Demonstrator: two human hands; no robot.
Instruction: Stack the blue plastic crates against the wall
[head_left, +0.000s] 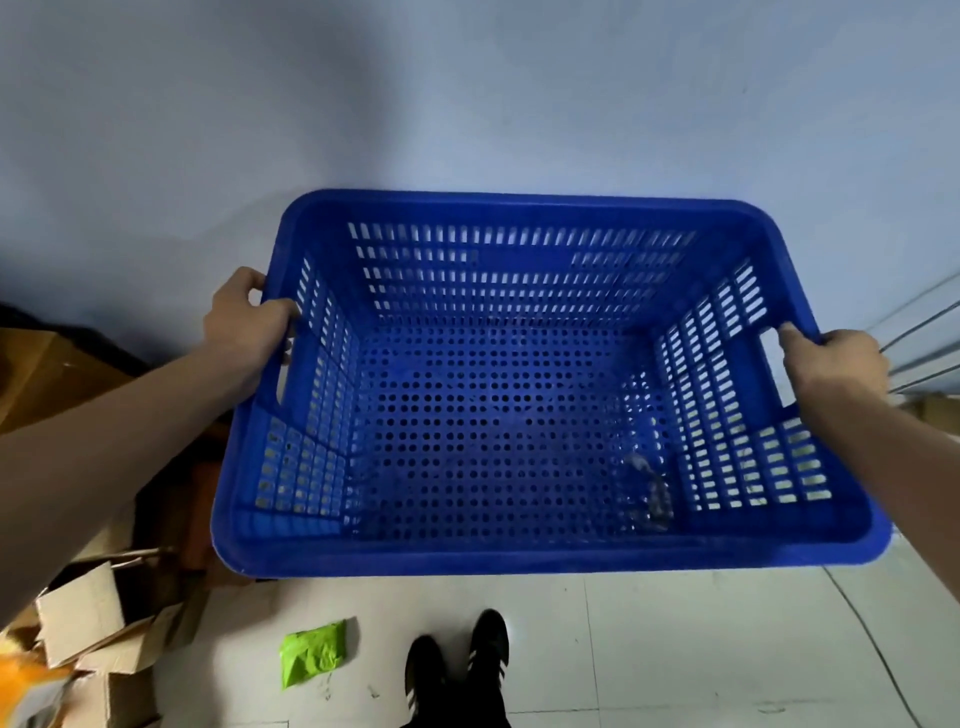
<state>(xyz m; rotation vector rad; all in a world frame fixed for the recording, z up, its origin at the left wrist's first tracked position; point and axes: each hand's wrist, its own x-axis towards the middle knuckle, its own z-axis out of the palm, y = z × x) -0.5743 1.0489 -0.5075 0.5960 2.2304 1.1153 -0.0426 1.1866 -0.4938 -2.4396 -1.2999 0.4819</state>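
Okay, crate (519, 395) is centre frame, held up off the floor (675, 649), far rim close to the wall (467, 104) at 12 o'clock; can't tell if it touches. Left hand (244, 325) at 9 o'clock, fingers curled over the rim by the handle slot, thumb outside. Right hand (831, 364) at 3 o'clock, fingers hooked through the slot, clamped on the rim. Crate looks empty apart from a scuff or scrap in the bottom at 5 o'clock. Likely light, stiff, perforated plastic; rim may flex a bit, not fragile. Smooth plastic could slip, so the end slots are the right hold. No other crate visible, can't tell if one sits below. Boxes (104, 623) at 8 o'clock, green scrap (311, 652) and shoes (457, 670) at 6.
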